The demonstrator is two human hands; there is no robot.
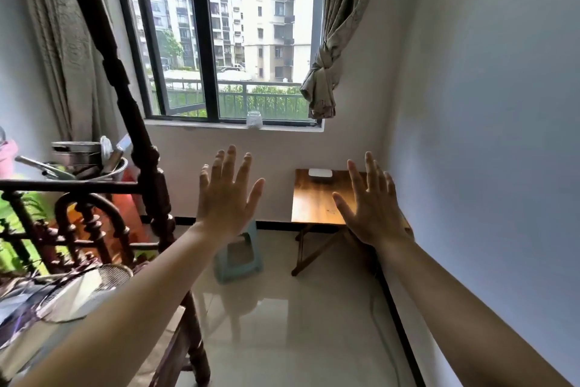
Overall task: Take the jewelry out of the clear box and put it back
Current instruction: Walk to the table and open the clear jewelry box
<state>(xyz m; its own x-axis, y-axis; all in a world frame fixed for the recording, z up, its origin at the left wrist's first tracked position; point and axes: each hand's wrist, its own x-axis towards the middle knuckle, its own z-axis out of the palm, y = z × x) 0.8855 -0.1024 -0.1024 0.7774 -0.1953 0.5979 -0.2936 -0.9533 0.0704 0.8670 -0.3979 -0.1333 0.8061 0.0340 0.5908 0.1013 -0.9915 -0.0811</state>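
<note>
Two bare hands raised, empty, before a window.

The left hand (227, 195) and right hand (370, 208) were held up with backs to the camera, fingers (231, 164) spread wide and holding nothing; the two were well apart. Far right, one wooden surface (314, 198) on folding legs stood against the wall, partly behind the right hand, with one pale box (320, 174) at its far edge; whether it held jewelry could not be told. One teal stool (238, 258) sat on the floor left of it, below the left hand. One jar (254, 119) stood on the sill. Dark carved furniture (150, 186) filled the left, and two curtains (332, 41) flanked the window.
</note>
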